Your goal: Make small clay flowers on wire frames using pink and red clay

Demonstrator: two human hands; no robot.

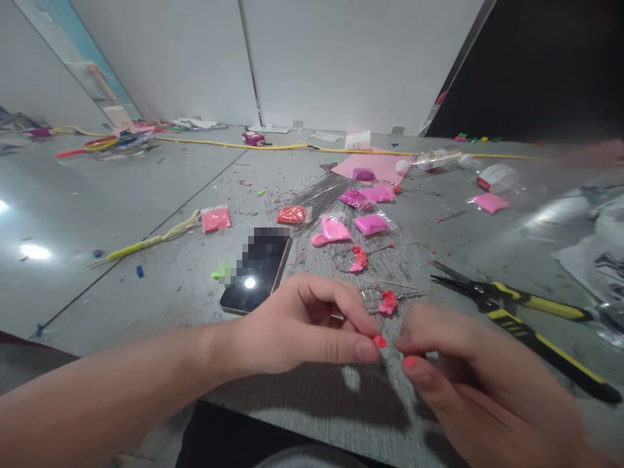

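Observation:
My left hand pinches a small piece of red modelling clay between thumb and forefinger. Opposite it, my right hand is curled, with another bit of red clay at the thumb tip; this hand is slightly blurred. Just beyond my fingers lies a wire form with a cluster of red clay. Farther back, a second wire piece carries red and pink clay petals. A dark phone rests behind my left wrist.
Black and yellow pliers lie to the right. Clay packets in red and pink are spread beyond the phone, near thin wires. A plastic bottle, a yellow cable and a yellow-green twisted strand lie farther out.

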